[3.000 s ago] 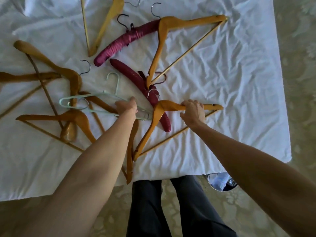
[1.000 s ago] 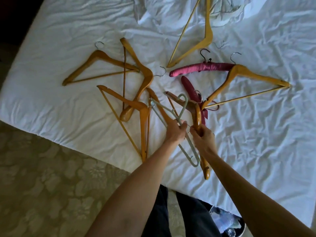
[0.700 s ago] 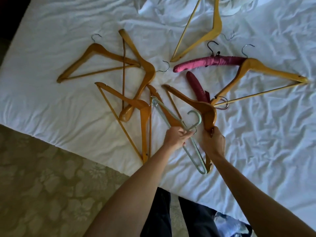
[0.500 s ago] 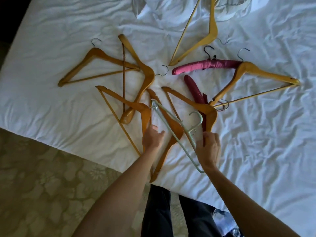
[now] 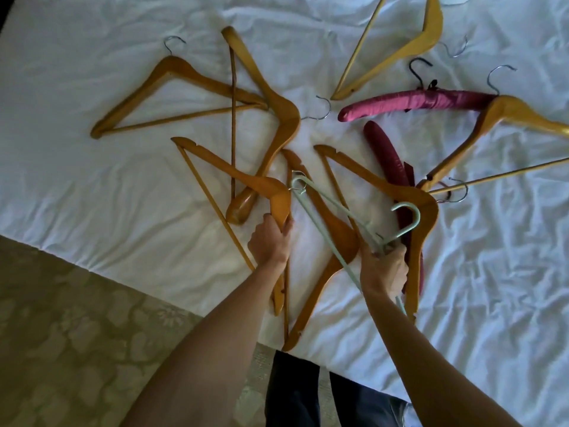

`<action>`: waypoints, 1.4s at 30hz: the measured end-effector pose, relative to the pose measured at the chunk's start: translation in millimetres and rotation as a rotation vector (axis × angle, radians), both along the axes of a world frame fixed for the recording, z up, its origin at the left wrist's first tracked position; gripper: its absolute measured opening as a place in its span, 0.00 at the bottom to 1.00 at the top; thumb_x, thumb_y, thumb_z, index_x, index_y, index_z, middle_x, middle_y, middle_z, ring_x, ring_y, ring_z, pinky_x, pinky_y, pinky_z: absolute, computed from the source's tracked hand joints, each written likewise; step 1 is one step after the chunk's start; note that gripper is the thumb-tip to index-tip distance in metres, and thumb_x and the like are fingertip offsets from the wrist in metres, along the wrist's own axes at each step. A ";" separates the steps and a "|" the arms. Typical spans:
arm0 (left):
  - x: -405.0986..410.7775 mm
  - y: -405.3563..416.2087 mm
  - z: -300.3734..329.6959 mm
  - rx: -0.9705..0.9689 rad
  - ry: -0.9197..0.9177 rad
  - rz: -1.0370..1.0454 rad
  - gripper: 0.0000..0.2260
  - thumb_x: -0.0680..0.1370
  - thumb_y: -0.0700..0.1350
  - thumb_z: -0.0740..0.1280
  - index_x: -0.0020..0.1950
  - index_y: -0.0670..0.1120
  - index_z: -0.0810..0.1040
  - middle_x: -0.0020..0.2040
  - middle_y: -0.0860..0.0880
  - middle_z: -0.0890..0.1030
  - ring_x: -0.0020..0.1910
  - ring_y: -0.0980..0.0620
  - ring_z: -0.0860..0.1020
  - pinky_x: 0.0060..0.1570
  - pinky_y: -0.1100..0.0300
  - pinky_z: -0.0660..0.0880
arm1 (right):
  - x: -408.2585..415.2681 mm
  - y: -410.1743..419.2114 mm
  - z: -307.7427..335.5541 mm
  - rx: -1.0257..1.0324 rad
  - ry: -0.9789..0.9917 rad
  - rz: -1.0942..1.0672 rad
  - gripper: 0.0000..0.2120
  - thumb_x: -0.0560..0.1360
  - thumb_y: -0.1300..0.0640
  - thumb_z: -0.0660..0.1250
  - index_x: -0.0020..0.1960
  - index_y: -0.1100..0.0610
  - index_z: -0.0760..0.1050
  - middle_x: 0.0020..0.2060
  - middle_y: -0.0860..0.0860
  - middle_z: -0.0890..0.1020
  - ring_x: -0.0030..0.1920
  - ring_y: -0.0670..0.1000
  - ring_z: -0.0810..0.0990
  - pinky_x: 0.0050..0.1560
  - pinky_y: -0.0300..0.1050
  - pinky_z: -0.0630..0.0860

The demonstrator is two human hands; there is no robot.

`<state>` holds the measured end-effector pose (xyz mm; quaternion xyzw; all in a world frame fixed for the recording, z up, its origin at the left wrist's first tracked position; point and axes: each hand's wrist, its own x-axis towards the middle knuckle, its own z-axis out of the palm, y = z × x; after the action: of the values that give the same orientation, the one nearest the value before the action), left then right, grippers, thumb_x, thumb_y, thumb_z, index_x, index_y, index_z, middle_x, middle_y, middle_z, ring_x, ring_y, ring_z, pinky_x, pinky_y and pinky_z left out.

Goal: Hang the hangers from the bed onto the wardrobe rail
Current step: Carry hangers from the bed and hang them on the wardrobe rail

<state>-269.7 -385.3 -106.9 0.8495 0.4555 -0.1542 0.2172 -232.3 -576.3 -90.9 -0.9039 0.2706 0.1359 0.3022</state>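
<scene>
Several hangers lie spread on the white bed [image 5: 92,186]. My left hand [image 5: 271,240] grips the neck of a brown wooden hanger [image 5: 246,184] near the bed's front edge. My right hand [image 5: 383,266] holds a pale green plastic hanger [image 5: 332,208] just below its hook, together with another wooden hanger [image 5: 412,198] beside it. A third wooden hanger [image 5: 335,229] lies between my hands. Two padded maroon hangers [image 5: 415,101] [image 5: 385,152] rest farther back on the right. The wardrobe rail is out of view.
More wooden hangers lie at the back left [image 5: 181,78], back middle [image 5: 268,97], top [image 5: 400,50] and right [image 5: 505,115]. A patterned carpet [image 5: 77,334] runs along the bed's front edge. My dark trousers [image 5: 295,392] stand against the bed.
My left hand let go of the green hanger and moved left onto a wooden hanger's neck, gripping it. My right hand now holds the green hanger with the wooden one.
</scene>
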 end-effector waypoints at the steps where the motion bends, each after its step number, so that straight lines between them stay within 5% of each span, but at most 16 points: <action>1: -1.9 -2.2 3.9 0.006 -0.013 0.006 0.21 0.81 0.62 0.62 0.57 0.44 0.77 0.51 0.45 0.83 0.50 0.45 0.82 0.42 0.56 0.70 | -0.7 -3.6 3.3 -0.007 -0.002 0.007 0.21 0.75 0.49 0.71 0.62 0.59 0.74 0.53 0.59 0.83 0.55 0.64 0.81 0.55 0.58 0.75; 8: -22.0 -21.6 72.4 -0.120 -0.138 0.183 0.17 0.82 0.57 0.62 0.52 0.44 0.79 0.46 0.49 0.85 0.47 0.47 0.84 0.49 0.53 0.79 | -9.9 -17.0 89.9 0.328 -0.052 0.281 0.08 0.78 0.53 0.72 0.42 0.55 0.83 0.30 0.44 0.81 0.32 0.42 0.80 0.32 0.30 0.72; 11: -27.7 -23.0 120.0 -0.165 -0.147 0.215 0.16 0.83 0.55 0.63 0.54 0.44 0.80 0.48 0.48 0.85 0.50 0.47 0.83 0.52 0.52 0.78 | -15.0 -16.8 147.6 0.491 -0.036 0.469 0.12 0.79 0.56 0.69 0.37 0.49 0.77 0.26 0.43 0.76 0.28 0.42 0.74 0.29 0.34 0.70; 15: -41.8 -21.9 176.3 -0.276 -0.150 0.087 0.15 0.82 0.56 0.62 0.53 0.46 0.80 0.45 0.49 0.83 0.48 0.47 0.83 0.49 0.52 0.79 | -13.4 -13.4 220.8 0.545 -0.023 0.567 0.11 0.82 0.55 0.65 0.43 0.57 0.79 0.31 0.53 0.77 0.30 0.44 0.74 0.31 0.36 0.71; 20: -67.3 -46.6 232.5 -0.317 -0.192 -0.028 0.12 0.82 0.57 0.63 0.45 0.51 0.75 0.35 0.57 0.76 0.37 0.55 0.77 0.42 0.59 0.73 | 2.3 -3.2 265.2 0.520 0.080 0.544 0.12 0.81 0.53 0.66 0.43 0.56 0.81 0.28 0.51 0.75 0.27 0.48 0.72 0.27 0.41 0.69; 24: -91.3 -59.9 267.6 -0.419 -0.300 0.168 0.14 0.80 0.55 0.66 0.39 0.48 0.76 0.34 0.51 0.80 0.34 0.53 0.79 0.39 0.56 0.76 | 1.2 -16.6 289.3 0.648 0.125 0.460 0.10 0.83 0.54 0.62 0.51 0.57 0.81 0.27 0.48 0.72 0.25 0.45 0.71 0.27 0.44 0.71; 27: -119.7 -60.5 286.7 -0.504 -0.403 0.317 0.17 0.80 0.54 0.67 0.36 0.44 0.77 0.30 0.46 0.80 0.30 0.51 0.79 0.42 0.50 0.80 | -13.3 -20.1 312.6 0.671 0.117 0.614 0.08 0.83 0.55 0.63 0.47 0.56 0.78 0.29 0.50 0.73 0.25 0.46 0.72 0.26 0.42 0.72; 31: -169.5 -51.0 310.5 -0.491 -0.549 0.534 0.18 0.80 0.50 0.68 0.32 0.44 0.75 0.24 0.51 0.77 0.24 0.56 0.76 0.38 0.56 0.77 | -52.7 -3.7 330.0 0.669 0.165 0.865 0.07 0.81 0.56 0.65 0.48 0.59 0.77 0.31 0.51 0.74 0.29 0.49 0.73 0.29 0.44 0.73; 36: -247.8 -14.3 339.7 -0.454 -0.716 0.804 0.16 0.78 0.49 0.71 0.34 0.42 0.77 0.27 0.45 0.78 0.28 0.46 0.75 0.37 0.54 0.75 | -127.0 69.2 359.8 0.728 0.188 1.079 0.05 0.83 0.59 0.62 0.55 0.54 0.76 0.31 0.52 0.79 0.28 0.48 0.77 0.30 0.41 0.75; 42: -366.0 50.7 371.9 -0.380 -0.919 1.056 0.10 0.78 0.42 0.71 0.38 0.40 0.80 0.28 0.48 0.77 0.27 0.51 0.75 0.35 0.57 0.75 | -238.9 198.2 387.0 0.839 0.307 1.425 0.08 0.83 0.61 0.60 0.61 0.55 0.73 0.35 0.57 0.83 0.30 0.54 0.82 0.27 0.39 0.74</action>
<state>-635.7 -334.6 265.1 0.4426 0.6332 0.2673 0.5758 -471.2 -378.1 296.1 -0.6426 -0.3996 0.5052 0.4150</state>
